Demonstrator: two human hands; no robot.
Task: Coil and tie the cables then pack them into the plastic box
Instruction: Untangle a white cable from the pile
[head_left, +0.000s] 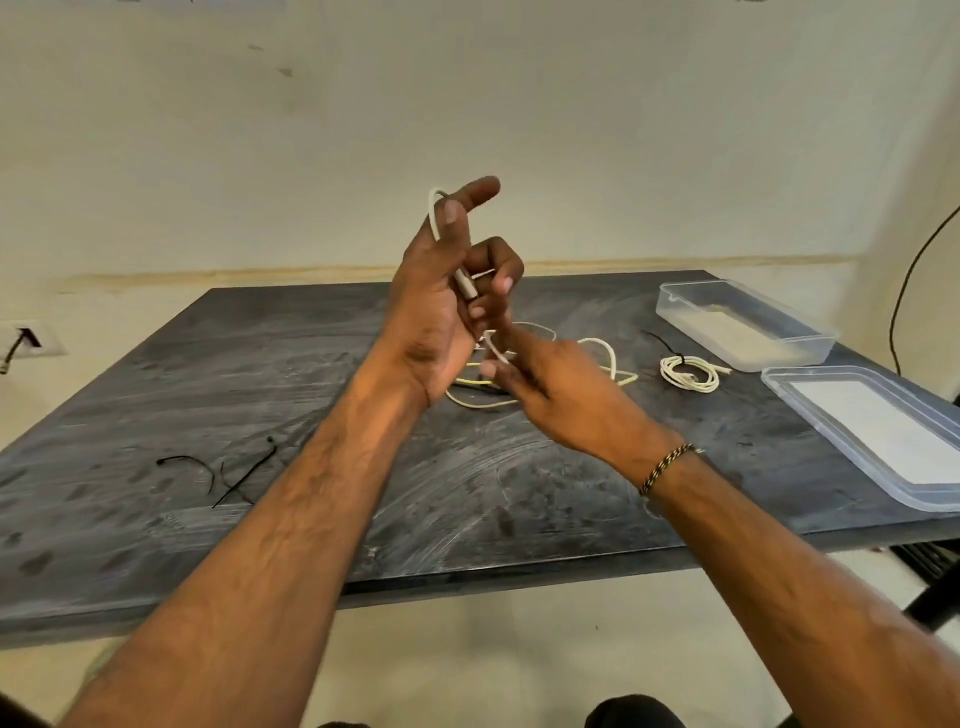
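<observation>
Dark scuffed tabletop (260, 374) under both arms, pale wall behind. Far right sits the clear plastic box (748, 325), open, with its lid (872, 431) lying flat just nearer, by the right edge. Between the box and the hands rests a coiled white cable (690, 373), already bound with a black tie. Near left, two loose black cable ties (223, 475) lie on the tabletop, well apart from everything else. A bracelet (667, 467) circles the right wrist.

Centre stage now: the left hand (441, 306) is raised, palm toward the camera, and a white cable (435, 213) loops over its forefinger and runs down across the palm, the plug end pinned there by the curled fingers. That grip is closed on the cable. The right hand (561, 384) sits just below and right of it, thumb and fingers pinching a lower stretch of the same cable. Beneath both hands, the slack trails in loose loops onto the tabletop, partly hidden behind the hands, tangled with a yellowish cable (470, 401).
</observation>
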